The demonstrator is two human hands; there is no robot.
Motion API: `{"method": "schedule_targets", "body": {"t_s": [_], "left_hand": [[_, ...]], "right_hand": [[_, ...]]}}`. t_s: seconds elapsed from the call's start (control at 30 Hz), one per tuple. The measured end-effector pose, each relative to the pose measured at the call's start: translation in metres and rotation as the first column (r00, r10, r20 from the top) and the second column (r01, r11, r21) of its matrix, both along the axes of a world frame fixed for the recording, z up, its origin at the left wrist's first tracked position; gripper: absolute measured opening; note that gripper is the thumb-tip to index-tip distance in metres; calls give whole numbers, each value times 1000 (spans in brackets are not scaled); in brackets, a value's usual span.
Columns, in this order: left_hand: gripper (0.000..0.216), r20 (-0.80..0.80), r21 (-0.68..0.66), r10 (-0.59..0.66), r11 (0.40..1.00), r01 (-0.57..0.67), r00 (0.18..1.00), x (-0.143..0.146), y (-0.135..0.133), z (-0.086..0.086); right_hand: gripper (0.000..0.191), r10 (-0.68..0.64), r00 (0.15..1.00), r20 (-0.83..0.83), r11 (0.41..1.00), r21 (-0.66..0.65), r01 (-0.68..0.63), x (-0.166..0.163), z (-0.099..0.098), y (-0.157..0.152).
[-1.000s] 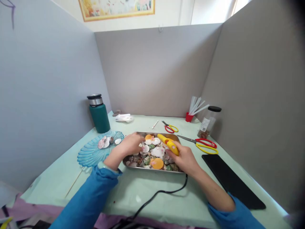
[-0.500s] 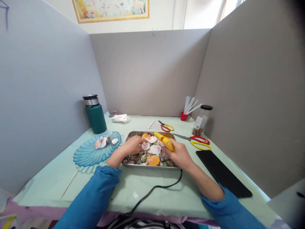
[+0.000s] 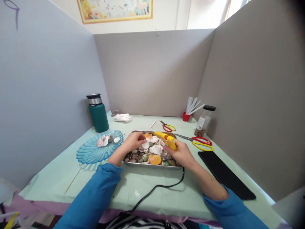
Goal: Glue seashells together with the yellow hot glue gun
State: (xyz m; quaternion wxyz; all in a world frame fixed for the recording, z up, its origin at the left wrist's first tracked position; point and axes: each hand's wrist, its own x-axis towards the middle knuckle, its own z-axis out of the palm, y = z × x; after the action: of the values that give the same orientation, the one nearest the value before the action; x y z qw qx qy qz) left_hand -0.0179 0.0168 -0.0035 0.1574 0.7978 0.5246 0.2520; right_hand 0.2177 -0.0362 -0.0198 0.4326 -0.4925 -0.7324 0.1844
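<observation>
Glue gun [image 3: 166,140] is gripped in the closed right hand [image 3: 181,154] over the tray [image 3: 152,166] of shells [image 3: 155,149]. Its long axis slants from the palm up-left, with the nozzle aimed toward the left hand [image 3: 133,142]. Left fingers are curled among the shells, possibly pinched on one, though this is blurred. The nozzle is best held clear of fingertips and the cord [image 3: 157,187] left slack.
</observation>
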Motion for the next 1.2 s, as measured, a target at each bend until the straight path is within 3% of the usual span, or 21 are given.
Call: {"method": "schedule_targets", "body": {"t_s": [0.13,0.3,0.47,0.7,0.83,1.1,1.2], "left_hand": [[20,41,10,-9,1000,9,999,2,1,-2],[21,213,30,91,995,-100,973,1,2,-1],[34,514,-103,79,994,-30,854,5,0,10],[30,728,-171,40,977,124,685,29,-12,17],[33,711,-187,22,969,160,702,33,-14,10],[31,699,-164,101,986,21,708,30,-10,1],[32,697,-202,158,979,-19,700,26,-5,-3]], "right_hand": [[26,20,999,-44,1000,-16,-20,0,3,0],[33,131,934,-334,945,-244,-220,-4,11,1],[38,159,839,-521,938,-185,-293,-12,19,6],[28,111,852,-512,982,-75,-173,-32,17,21],[28,119,891,-439,989,-31,-148,-38,2,28],[29,140,912,-385,982,-62,-177,-28,8,16],[27,165,948,-271,981,-55,-187,-19,10,13]]}}
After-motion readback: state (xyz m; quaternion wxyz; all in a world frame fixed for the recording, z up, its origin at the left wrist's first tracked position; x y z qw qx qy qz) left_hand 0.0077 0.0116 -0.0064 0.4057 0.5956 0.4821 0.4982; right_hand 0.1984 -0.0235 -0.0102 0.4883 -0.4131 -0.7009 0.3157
